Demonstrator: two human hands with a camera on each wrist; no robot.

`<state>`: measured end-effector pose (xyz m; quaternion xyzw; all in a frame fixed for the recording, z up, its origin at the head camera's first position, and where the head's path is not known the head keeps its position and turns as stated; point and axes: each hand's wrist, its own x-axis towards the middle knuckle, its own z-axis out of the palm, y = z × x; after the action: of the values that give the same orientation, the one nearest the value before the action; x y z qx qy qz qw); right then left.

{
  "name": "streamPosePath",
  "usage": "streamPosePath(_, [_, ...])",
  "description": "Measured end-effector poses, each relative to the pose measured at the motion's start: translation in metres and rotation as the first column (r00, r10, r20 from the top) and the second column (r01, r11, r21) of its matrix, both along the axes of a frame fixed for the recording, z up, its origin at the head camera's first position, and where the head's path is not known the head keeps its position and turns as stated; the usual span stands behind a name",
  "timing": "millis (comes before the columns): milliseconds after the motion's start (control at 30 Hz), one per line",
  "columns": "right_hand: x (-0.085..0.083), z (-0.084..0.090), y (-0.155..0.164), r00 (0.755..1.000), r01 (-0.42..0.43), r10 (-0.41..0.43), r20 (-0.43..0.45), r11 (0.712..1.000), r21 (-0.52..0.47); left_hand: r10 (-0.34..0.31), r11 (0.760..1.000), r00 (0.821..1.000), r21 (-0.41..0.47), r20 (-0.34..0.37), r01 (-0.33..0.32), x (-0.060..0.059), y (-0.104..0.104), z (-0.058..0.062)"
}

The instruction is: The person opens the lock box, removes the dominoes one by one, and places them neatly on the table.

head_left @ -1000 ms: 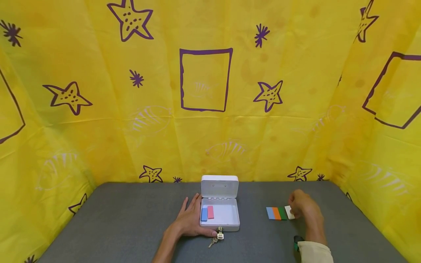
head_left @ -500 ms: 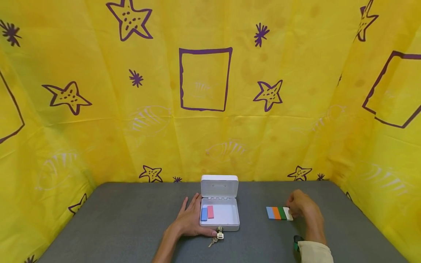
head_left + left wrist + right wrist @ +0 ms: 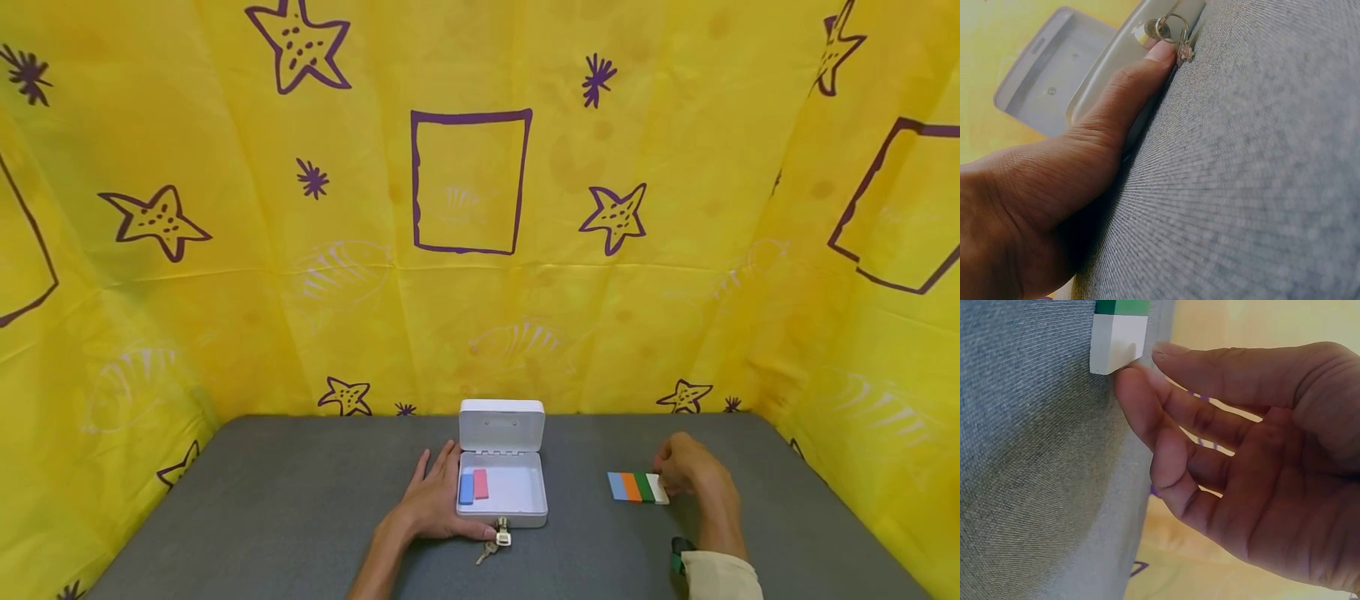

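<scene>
A white cash box [image 3: 536, 520] stands with its lid raised; a blue block [image 3: 467, 489] and a pink block [image 3: 481, 484] lie inside at the left. My left hand [image 3: 435, 507] rests against the box's left side and front, fingers and thumb extended, the thumb tip by the lock [image 3: 1155, 31]. At the right, a white block [image 3: 1116, 342] sits at the end of a row beside a green block [image 3: 643, 487], an orange block [image 3: 631, 487] and a light blue block [image 3: 617, 486]. Bent fingers of my right hand [image 3: 688, 468] touch the white block's outer end; the thumb stands apart.
Keys [image 3: 487, 552] hang on a ring from the box's lock, over the grey tabletop [image 3: 300, 500]. A yellow patterned cloth [image 3: 465, 333] rises behind the table and along both sides.
The white block has moved left and now sits against the green block, with the right hand shifting slightly left too. The left hand and the box have stayed in place.
</scene>
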<state>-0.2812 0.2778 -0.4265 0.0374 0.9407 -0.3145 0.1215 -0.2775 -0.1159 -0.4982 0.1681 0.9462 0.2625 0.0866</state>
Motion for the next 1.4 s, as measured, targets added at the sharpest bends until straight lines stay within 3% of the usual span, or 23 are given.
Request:
streamPosePath(400, [0.0,0.011,-0.01,0.996,-0.03,0.033,-0.081,0.999,0.04,-0.02,0.999,1.0,0.028,-0.011,0.02,-0.002,-0.002,-0.005])
streamPosePath(867, [0.002,0.037,-0.056,0.982,-0.144,0.135,-0.135,0.988,-0.063,0.003,1.0,1.0,-0.005,-0.016,-0.003,0.003,0.002,0.001])
streamPosePath(1000, [0.006,0.042,-0.075,0.967,-0.213,0.198,-0.161,0.973,-0.083,0.002,1.0,1.0,-0.002,-0.01,-0.002,0.002,0.002,0.0])
streamPosePath(1200, [0.006,0.045,-0.106,0.919,-0.347,0.326,-0.223,0.936,-0.062,-0.002,1.0,1.0,0.003,-0.013,0.002,0.002,0.001,0.0])
streamPosePath(1400, [0.006,0.034,-0.146,0.91,-0.328,0.324,-0.258,0.944,0.03,-0.006,1.0,1.0,0.002,-0.014,0.006,0.0,0.0,0.0])
